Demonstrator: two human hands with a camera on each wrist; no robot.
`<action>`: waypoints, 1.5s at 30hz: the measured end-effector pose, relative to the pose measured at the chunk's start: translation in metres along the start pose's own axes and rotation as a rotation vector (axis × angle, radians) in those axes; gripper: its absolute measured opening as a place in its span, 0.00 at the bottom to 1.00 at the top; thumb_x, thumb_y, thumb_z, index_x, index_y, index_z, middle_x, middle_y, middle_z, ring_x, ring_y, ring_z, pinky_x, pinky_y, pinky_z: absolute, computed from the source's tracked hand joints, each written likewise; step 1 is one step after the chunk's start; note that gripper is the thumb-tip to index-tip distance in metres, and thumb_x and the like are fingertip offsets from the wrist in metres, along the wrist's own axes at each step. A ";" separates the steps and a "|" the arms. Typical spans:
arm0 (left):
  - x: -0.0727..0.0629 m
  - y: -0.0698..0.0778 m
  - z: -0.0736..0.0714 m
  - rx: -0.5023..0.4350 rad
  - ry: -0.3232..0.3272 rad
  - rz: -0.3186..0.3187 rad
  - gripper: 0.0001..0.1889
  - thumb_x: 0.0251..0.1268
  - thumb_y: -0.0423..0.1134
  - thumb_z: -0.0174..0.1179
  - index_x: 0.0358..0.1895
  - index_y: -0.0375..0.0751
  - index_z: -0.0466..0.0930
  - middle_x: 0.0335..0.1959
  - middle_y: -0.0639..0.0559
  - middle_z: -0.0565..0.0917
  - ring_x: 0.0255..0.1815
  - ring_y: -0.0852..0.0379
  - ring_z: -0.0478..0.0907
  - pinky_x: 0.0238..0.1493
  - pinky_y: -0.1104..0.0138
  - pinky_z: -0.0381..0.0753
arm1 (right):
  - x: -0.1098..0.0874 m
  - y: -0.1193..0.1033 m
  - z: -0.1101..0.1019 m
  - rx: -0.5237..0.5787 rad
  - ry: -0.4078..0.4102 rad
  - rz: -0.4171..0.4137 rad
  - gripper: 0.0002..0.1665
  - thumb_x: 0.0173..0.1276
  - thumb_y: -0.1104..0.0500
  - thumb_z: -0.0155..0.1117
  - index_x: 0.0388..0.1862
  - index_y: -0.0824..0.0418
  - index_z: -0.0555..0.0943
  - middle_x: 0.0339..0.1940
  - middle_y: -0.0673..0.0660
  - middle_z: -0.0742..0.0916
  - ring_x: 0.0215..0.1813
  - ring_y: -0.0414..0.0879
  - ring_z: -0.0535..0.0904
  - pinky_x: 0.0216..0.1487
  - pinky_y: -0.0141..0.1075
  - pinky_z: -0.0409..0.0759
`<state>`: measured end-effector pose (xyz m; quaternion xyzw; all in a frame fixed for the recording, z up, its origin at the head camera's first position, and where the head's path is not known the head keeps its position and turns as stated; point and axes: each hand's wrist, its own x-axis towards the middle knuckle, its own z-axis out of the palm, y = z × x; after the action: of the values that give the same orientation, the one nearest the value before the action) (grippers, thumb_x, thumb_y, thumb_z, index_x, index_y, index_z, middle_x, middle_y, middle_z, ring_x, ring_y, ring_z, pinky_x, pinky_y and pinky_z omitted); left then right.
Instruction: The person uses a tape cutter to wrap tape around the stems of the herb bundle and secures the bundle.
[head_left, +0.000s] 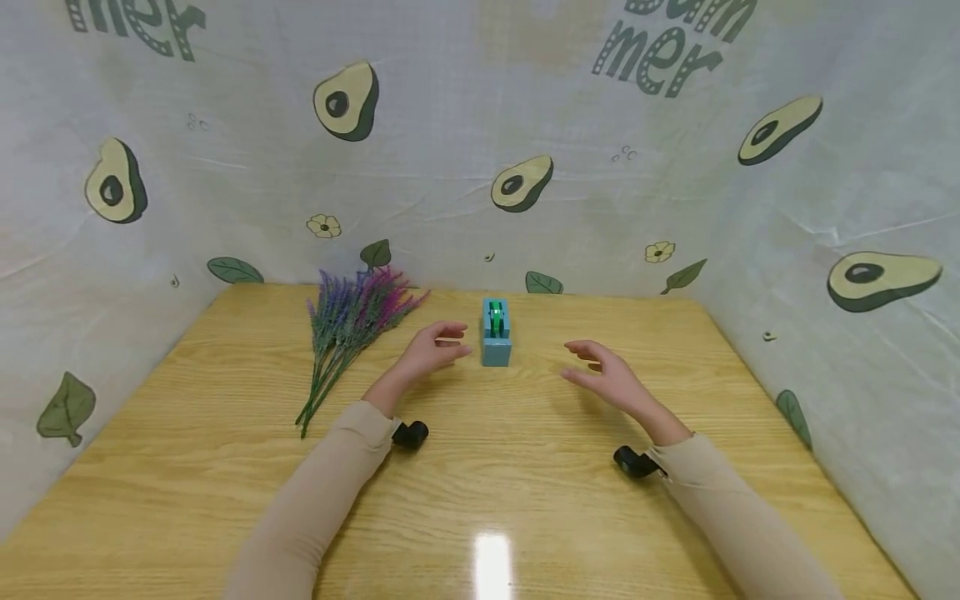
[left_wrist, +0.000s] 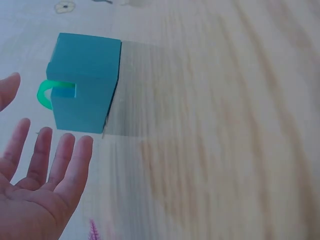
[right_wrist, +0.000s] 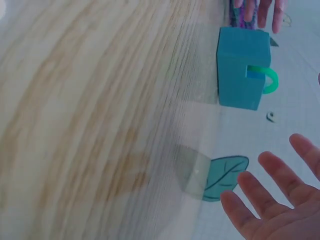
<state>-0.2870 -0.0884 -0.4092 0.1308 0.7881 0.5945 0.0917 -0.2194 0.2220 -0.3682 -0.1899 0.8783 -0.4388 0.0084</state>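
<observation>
A blue tape dispenser (head_left: 497, 352) with a green roll (head_left: 496, 317) stands on the wooden table, near its back edge. Just left of it is my left hand (head_left: 433, 348), fingers extended and apart from the dispenser. My right hand (head_left: 606, 379) hovers to the right, farther off, its fingers spread and holding nothing. In the left wrist view the dispenser (left_wrist: 86, 82) sits beyond the fingertips, the roll poking out of its slot. The right wrist view has the dispenser (right_wrist: 243, 68) above the right hand (right_wrist: 280, 195).
A bunch of artificial lavender (head_left: 348, 325) in purple and pink lies on the left of the table (head_left: 450, 500), stems toward the front. Behind and at both sides hangs a pale cloth (head_left: 442, 150) printed with avocados. Black wrist cameras (head_left: 411, 435) protrude from the sleeves.
</observation>
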 end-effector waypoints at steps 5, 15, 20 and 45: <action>0.006 0.003 0.006 -0.047 -0.018 -0.016 0.26 0.64 0.36 0.60 0.65 0.37 0.67 0.60 0.38 0.70 0.56 0.45 0.71 0.52 0.56 0.75 | 0.005 0.002 0.005 0.007 -0.008 -0.012 0.28 0.67 0.61 0.61 0.61 0.73 0.68 0.60 0.71 0.72 0.61 0.66 0.65 0.60 0.60 0.62; 0.018 0.004 0.017 -0.098 -0.022 -0.026 0.25 0.61 0.38 0.63 0.61 0.40 0.71 0.58 0.44 0.72 0.55 0.48 0.71 0.52 0.58 0.76 | 0.019 0.023 0.015 0.041 0.004 -0.019 0.28 0.67 0.56 0.61 0.61 0.69 0.69 0.59 0.70 0.73 0.62 0.62 0.66 0.60 0.56 0.65; 0.023 0.005 0.022 -0.111 -0.019 -0.047 0.23 0.61 0.37 0.63 0.60 0.42 0.73 0.57 0.44 0.72 0.54 0.48 0.73 0.52 0.58 0.76 | 0.024 0.015 0.021 0.075 0.008 0.009 0.26 0.67 0.58 0.61 0.59 0.71 0.71 0.58 0.70 0.74 0.61 0.62 0.67 0.60 0.54 0.67; 0.029 0.004 0.032 -0.176 -0.024 -0.077 0.24 0.63 0.33 0.60 0.63 0.40 0.70 0.63 0.42 0.67 0.59 0.44 0.71 0.50 0.61 0.77 | 0.064 0.011 0.055 0.200 0.042 0.111 0.21 0.68 0.56 0.60 0.54 0.67 0.77 0.52 0.62 0.81 0.53 0.54 0.75 0.54 0.45 0.74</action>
<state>-0.3046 -0.0493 -0.4135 0.0990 0.7360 0.6559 0.1350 -0.2721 0.1641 -0.4010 -0.1299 0.8392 -0.5271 0.0334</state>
